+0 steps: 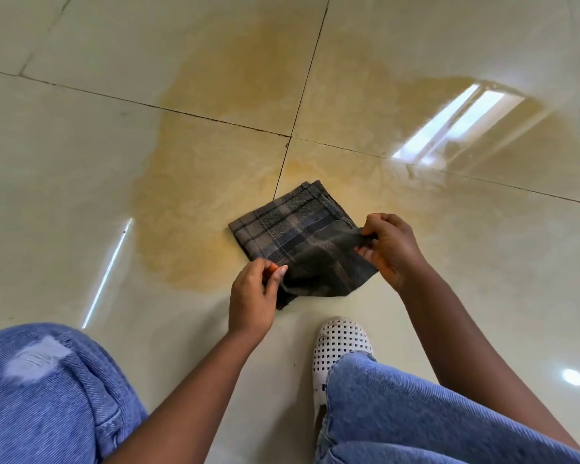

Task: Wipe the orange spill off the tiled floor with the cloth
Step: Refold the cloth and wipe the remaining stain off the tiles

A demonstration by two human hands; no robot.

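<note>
Plaid cloth (pixel 295 229), grey-brown with dark blue lines, folded, lies on the tiled floor (pixel 64 182) at the near edge of the orange spill (pixel 215 155), just in front of the person's feet. Far portion of the cloth lies flat on the wet film; near portion is lifted off the tile. Left hand (pixel 253 298) pinches the near left corner between thumb and fingers; grip is closed on fabric. Right hand (pixel 390 246) pinches the right-hand edge, fingers curled round a bunched fold; grip likewise closed on fabric. Near part of the cloth looks darker than the far part, possibly damp, though shadow cannot be ruled out. Spill extent: wide pale-orange film crossing the grout junction (pixel 290 137), spreading far and left over two tiles and right toward the window reflection (pixel 456 125). No clean swath is visible within it. Judgement: task at an early stage; cloth is being arranged or refolded on the spill, and nearly all wiping appears left to do. White perforated clog (pixel 340 343) and blue jeans (pixel 47 390) sit near, outside the spill.
</note>
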